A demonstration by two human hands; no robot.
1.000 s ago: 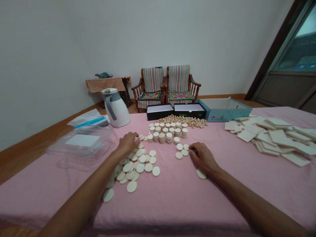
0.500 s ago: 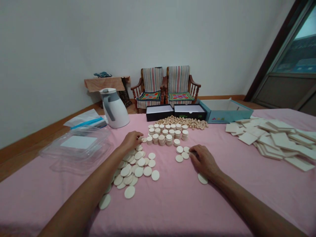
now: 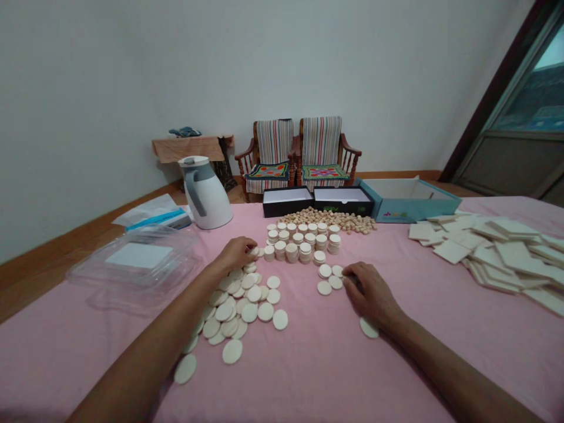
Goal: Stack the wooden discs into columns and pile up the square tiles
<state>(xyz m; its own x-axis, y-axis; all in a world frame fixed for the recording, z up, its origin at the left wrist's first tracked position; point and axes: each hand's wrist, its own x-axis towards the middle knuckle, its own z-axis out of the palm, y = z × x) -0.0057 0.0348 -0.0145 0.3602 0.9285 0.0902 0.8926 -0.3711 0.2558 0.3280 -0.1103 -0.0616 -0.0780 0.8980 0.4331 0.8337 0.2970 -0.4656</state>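
Thin, pale wooden discs [image 3: 249, 312] lie in a loose heap on the pink cloth, partly under my left forearm. Beyond the heap, my left hand [image 3: 238, 254] has its fingers closed on a wooden disc [image 3: 254, 251] beside the front row of disc stacks [image 3: 292, 252]. To the right, a few low piles of discs [image 3: 325, 271] sit by the fingertips of my right hand [image 3: 368, 292]. That hand is curled, palm down, and whatever is under its fingers is mostly hidden. One single disc [image 3: 369, 328] is partly covered by my right wrist.
Small wooden pieces [image 3: 335, 220] are heaped behind the stacks, before two black box trays [image 3: 288, 208] and a blue box [image 3: 414, 210]. Square wooden boards [image 3: 497, 252] pile up at right. A white jug [image 3: 211, 202] and clear plastic containers [image 3: 132, 264] stand left.
The view has shifted slightly, so most things sit a little further right or lower. Both hands stay at nearly the same places among the discs.
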